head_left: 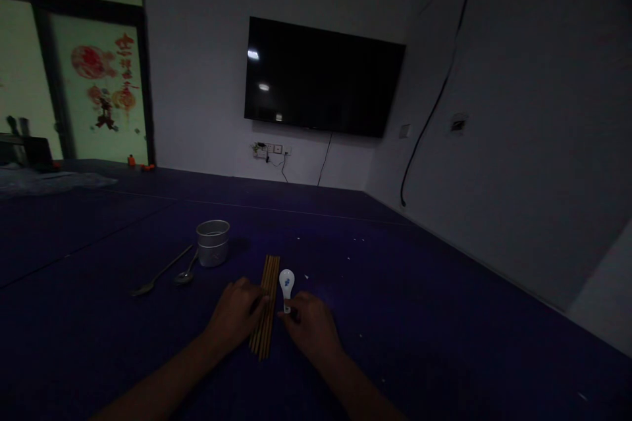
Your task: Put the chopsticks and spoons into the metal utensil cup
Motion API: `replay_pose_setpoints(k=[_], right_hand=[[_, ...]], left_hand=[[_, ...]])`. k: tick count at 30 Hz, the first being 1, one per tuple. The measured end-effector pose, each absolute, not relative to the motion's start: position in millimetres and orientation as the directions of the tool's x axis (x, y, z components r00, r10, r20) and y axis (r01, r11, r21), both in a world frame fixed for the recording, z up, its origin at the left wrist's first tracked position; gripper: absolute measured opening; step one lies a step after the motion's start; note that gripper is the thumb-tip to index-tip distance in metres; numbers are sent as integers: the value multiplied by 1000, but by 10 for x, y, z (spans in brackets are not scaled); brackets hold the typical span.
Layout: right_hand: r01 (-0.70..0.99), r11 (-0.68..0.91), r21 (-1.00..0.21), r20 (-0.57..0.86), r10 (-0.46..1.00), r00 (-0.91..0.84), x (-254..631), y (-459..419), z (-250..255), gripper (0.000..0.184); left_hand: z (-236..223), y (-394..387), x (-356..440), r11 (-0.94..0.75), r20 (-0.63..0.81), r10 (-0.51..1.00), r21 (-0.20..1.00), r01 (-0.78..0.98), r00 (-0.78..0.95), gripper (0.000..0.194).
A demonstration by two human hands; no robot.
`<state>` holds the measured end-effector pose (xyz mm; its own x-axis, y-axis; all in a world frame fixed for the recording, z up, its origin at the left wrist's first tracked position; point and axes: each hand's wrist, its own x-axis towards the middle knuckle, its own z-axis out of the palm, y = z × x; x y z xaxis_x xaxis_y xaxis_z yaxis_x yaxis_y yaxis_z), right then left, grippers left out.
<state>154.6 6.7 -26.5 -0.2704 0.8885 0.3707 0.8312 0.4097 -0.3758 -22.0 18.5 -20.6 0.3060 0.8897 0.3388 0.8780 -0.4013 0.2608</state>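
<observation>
A bundle of wooden chopsticks lies side by side on the purple tabletop in front of me. Curled against its left edge is my left hand, thumb and fingers closed on the chopsticks. Just right of them rests a white soup spoon with a blue mark in its bowl, the bowl pointing away from me. My right hand pinches the end of its handle. Farther left stands a round metal cup. Beside it lie a metal spoon and a long-handled metal fork or spoon, its head too dark to tell.
Small white scraps dot the purple tabletop on the right. Clear plastic sheeting lies at the far left, near small orange items. A wall-mounted television hangs beyond, and a black cable runs down the right wall.
</observation>
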Motion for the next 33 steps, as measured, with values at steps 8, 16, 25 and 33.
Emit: replay_pose_setpoints(k=[8,16,25,33], right_hand=[[816,402,-416,425,879,-216,1554,74,-270,22],[783,394,-481,553,830,-78,1564,79,-320,28],[781,388,-490,602,799,-19,1567,80,-321,30],[830,355,-430,639,769,2,1586,85,-330,31]], left_hand=[[-202,187,-220,-398,328,893,259,880,308,33],[-189,183,-220,-395,300,901,272,877,313,32],[-199,184,-222,-383,307,904,276,882,297,31],[-150,154,-212,-377,294,909,279,883,296,31]])
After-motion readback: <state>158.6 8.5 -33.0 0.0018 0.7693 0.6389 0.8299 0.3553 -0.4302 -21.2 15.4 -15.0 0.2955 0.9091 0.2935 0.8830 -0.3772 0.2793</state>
